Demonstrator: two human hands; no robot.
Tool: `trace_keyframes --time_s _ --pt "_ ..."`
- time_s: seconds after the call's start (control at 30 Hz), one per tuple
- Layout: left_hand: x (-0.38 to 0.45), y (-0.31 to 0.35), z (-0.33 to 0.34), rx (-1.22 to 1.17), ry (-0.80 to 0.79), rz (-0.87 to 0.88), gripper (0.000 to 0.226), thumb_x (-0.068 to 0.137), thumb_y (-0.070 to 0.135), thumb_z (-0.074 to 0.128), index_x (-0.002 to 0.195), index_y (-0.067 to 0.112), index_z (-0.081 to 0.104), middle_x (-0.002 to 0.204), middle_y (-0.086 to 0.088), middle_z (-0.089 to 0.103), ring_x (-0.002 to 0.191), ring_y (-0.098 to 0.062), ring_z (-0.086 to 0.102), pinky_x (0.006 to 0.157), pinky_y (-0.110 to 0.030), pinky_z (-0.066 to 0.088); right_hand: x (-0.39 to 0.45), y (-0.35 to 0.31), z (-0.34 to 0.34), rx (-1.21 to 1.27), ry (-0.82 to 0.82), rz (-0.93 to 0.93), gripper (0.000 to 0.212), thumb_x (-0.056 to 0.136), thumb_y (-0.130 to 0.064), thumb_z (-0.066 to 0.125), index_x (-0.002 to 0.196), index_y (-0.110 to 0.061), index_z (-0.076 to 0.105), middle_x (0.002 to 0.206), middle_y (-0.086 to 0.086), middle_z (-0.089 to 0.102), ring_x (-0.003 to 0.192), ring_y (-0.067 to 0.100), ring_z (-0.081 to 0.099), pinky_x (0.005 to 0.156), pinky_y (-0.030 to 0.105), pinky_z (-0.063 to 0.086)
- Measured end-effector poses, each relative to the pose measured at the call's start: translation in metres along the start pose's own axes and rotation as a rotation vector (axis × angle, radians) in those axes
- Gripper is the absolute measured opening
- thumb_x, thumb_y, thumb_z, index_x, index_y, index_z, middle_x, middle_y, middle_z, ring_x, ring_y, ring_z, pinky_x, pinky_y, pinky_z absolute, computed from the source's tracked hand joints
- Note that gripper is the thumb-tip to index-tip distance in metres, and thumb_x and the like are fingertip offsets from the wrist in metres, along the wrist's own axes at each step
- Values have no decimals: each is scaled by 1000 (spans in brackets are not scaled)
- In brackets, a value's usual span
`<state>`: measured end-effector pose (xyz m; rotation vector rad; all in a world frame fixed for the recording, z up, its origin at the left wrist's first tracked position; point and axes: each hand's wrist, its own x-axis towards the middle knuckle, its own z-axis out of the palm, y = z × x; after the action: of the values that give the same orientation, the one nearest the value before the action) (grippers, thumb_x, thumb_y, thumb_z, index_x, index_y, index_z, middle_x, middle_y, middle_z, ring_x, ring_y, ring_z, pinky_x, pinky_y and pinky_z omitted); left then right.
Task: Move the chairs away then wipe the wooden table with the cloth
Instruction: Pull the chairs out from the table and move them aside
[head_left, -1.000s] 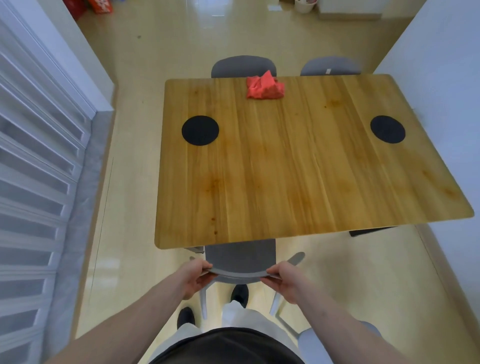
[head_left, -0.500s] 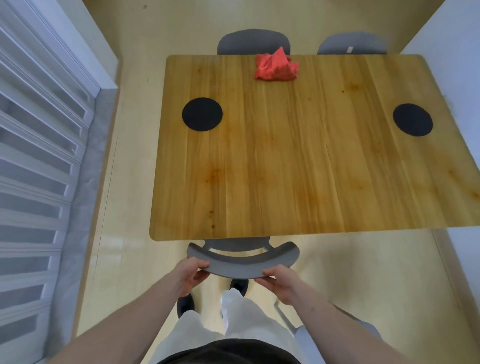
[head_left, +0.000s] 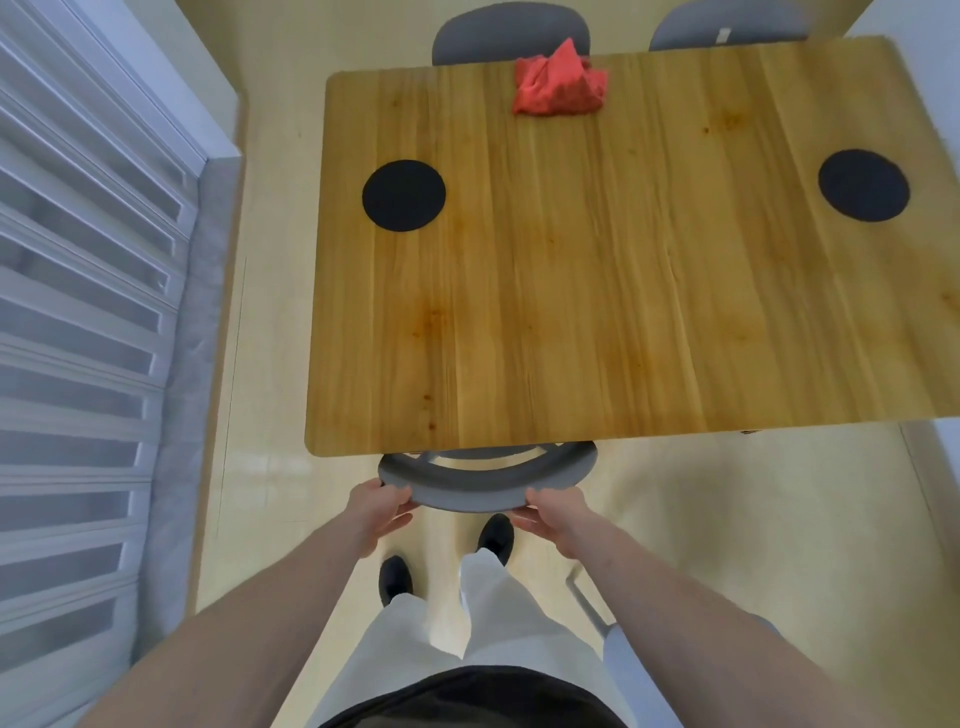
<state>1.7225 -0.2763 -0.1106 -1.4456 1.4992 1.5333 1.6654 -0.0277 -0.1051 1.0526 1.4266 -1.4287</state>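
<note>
**Both hands on the near chair at the table's edge**

The person stands at the near long side of the wooden table (head_left: 597, 291), looking straight down. The left hand (head_left: 375, 512) and the right hand (head_left: 555, 519) each clasp the curved grey backrest of the near chair (head_left: 488, 475), one at either end, fingers curled under its rim. Most of that chair sits tucked beneath the tabletop; only the backrest and a bit of frame stick out.

Across the table, two more grey chairs (head_left: 511, 31) (head_left: 727, 26) show their backs above the far edge. A crumpled red cloth (head_left: 560, 88) lies on the wood near that far edge, in front of the left one. Two black round mats (head_left: 404, 195) (head_left: 864, 193) rest on the tabletop, one toward each short end, well apart.

White louvred panels (head_left: 78, 338) run along the left of the room.
</note>
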Motion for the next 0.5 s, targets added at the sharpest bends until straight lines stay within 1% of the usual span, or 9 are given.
trace_keyframes --time_s 0.07,0.13,0.17,0.23,0.3,0.33,0.4,0.47,0.5 --pt "-6 -2 -4 42 2 12 36 98 7 62 134 3 55 112 -8 70 97 -18 70 73 -30 55 -4 6 -3 -114 0 -49 32 101 -7 56 132 -12 50 119 10 67 99 27 74 70 33 64" --pt "-16 -3 -6 103 8 43 42 97 14 65 136 4 53 116 -7 67 99 -20 70 73 -30 57 -10 13 -5 -190 13 -95 41 98 -15 63 136 -17 47 125 6 64 95 25 74 67 32 64" --pt "-20 -4 -6 146 7 56 44 96 17 67 136 5 52 117 -7 66 99 -21 69 74 -31 57 -12 16 -6 -225 22 -108 46 97 -16 66 138 -18 46 124 6 64 93 24 74 64 31 63" --pt "-31 -9 -5 294 -3 82 46 95 18 68 136 7 51 117 -6 64 97 -21 69 73 -31 58 -23 26 -9 -269 57 -115 49 96 -12 66 140 -18 44 117 7 64 91 23 74 60 30 62" --pt "-39 -14 -1 483 -26 113 45 93 17 67 136 9 54 116 -6 63 95 -20 68 72 -30 57 -34 37 -15 -282 79 -117 48 94 -9 65 137 -19 45 109 6 64 90 23 73 62 30 62" --pt "-45 -16 -1 582 -53 146 44 93 17 66 134 11 57 116 -6 63 96 -19 67 75 -30 56 -40 45 -18 -287 96 -129 46 94 -9 64 135 -20 46 107 6 64 91 23 73 65 31 63" --pt "-54 -23 3 771 -112 239 41 92 19 64 132 15 60 122 -4 64 106 -20 64 88 -32 55 -50 62 -27 -275 128 -157 42 92 -9 63 130 -21 48 108 7 65 91 25 72 68 34 63" --pt "-62 -27 8 929 -156 374 41 92 21 63 133 17 61 129 -1 64 117 -20 60 102 -34 50 -57 80 -37 -244 158 -185 40 92 -8 61 128 -21 50 107 7 65 87 26 71 64 34 61" --pt "-68 -29 11 987 -178 433 41 93 22 63 133 18 61 130 0 64 119 -19 59 104 -34 49 -63 92 -43 -220 174 -197 38 91 -8 59 127 -21 51 107 8 64 83 26 69 60 34 57"
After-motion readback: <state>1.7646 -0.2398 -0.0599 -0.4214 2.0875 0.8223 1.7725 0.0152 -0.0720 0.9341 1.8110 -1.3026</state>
